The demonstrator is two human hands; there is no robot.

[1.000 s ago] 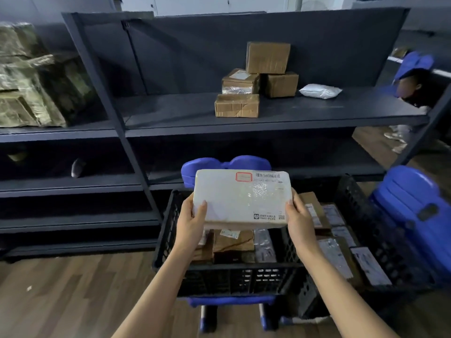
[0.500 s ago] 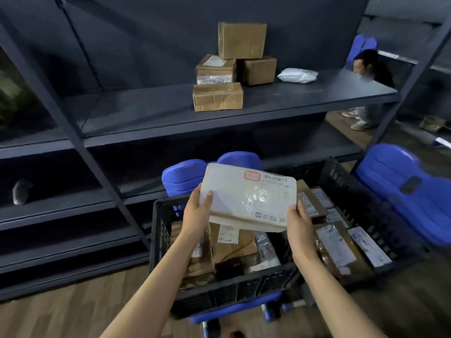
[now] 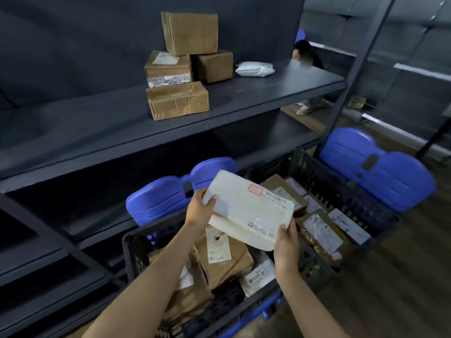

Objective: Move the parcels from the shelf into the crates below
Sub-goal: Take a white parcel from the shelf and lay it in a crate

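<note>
Parcel (image 3: 249,211), flat, white (red-stamped, barcoded)

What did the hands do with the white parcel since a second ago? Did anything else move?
The white parcel tipped from level to slanted, its right end dipping lower over the crates. The left hand and right hand kept gripping its ends; nothing was let go. The four boxes and the white bag stayed on the shelf.

A parcel storeroom: dark metal shelving (image 3: 219,103), taped cartons (image 3: 178,100), black crates (image 3: 341,181) of labelled packages.
</note>
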